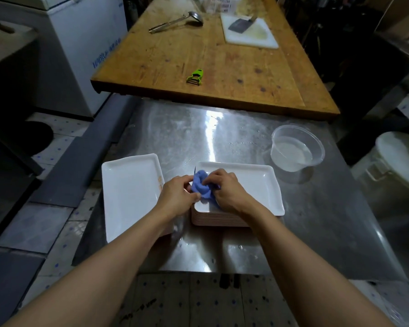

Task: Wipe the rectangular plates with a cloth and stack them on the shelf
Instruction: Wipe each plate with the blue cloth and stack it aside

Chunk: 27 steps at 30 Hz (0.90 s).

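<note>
Plates, white and rectangular, sat in two places on the steel bench [222, 142]. A tall stack of plates [250, 185] stood right of centre, its pinkish edges showing along the near side, and a single plate [128, 192] lay flat just to its left, near the bench's left edge. Some small orange print ran along that plate's right rim, too blurred to read.

Both hands met over the left end of the stack. The left hand [175, 192] and the right hand [224, 187] each had their fingers closed on a bunched blue cloth [202, 185], which was held between them just above the top plate. I could not tell whether the cloth touched the plate.

A clear round tub [296, 151] holding a little water stood on the bench, near the stack's far right corner. Beyond the steel lay a wooden tabletop [222, 67] carrying a green peeler [195, 77] near its front edge, a metal ladle [176, 21] farther back, and a white cutting board [249, 31] with a cleaver [240, 25] resting on it. A white basket [222, 3] was at the far end.

To the left stood a white chest freezer [81, 50] with blue lettering down its side; the angle and blur left the writing unreadable. A white lidded bucket [397, 166] stood off the bench's right side.
</note>
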Motion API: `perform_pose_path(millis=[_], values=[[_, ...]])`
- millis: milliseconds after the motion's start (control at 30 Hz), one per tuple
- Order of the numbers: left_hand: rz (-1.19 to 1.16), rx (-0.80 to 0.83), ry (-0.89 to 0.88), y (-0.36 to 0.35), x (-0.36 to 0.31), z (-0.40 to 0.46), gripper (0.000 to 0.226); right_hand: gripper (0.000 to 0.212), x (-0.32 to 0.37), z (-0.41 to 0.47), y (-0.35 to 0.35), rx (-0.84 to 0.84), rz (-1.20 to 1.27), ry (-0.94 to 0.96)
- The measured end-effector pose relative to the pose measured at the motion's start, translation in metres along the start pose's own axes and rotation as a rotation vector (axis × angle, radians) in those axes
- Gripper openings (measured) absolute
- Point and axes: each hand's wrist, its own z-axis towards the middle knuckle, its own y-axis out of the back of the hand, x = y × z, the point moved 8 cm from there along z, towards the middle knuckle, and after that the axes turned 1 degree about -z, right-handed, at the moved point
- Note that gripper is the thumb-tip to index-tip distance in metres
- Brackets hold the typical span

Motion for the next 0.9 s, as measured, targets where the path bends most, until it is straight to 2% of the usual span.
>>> perform_pose_path(millis=[67, 133, 167, 233, 300, 400, 567, 767, 900], values=[[-0.057, 0.060, 0.009, -0.001, -0.002, -0.003, 0.037, 0.032, -0.001, -0.009, -0.003, 0.021, -0.022, 0.013], [-0.127, 0.110, 0.037, -0.003, -0.003, -0.006, 0.031, 0.032, -0.001, -0.017, -0.005, 0.051, -0.036, 0.021], [-0.148, 0.125, 0.047, -0.003, -0.002, -0.006, 0.037, 0.032, -0.001, -0.021, -0.006, 0.070, -0.053, 0.030], [-0.149, 0.134, 0.055, -0.004, -0.004, -0.007, 0.047, 0.032, 0.000, -0.027, -0.009, 0.105, -0.101, 0.038], [-0.121, 0.127, 0.061, -0.004, -0.004, -0.005, 0.046, 0.033, 0.001, -0.032, -0.009, 0.107, -0.138, 0.043], [-0.100, 0.064, 0.088, -0.004, -0.001, -0.002, 0.029, 0.030, 0.003, -0.038, -0.010, 0.086, -0.170, 0.059], [0.072, -0.108, 0.115, 0.001, -0.002, 0.003, 0.029, 0.031, -0.001, -0.053, -0.009, 0.038, -0.182, 0.075], [0.225, -0.148, 0.125, 0.001, -0.001, 0.008, 0.025, 0.025, -0.052, -0.079, 0.036, -0.162, -0.291, -0.132], [0.261, -0.140, 0.105, -0.002, -0.002, 0.013, 0.019, 0.017, -0.078, -0.074, 0.049, -0.169, -0.351, -0.162]])
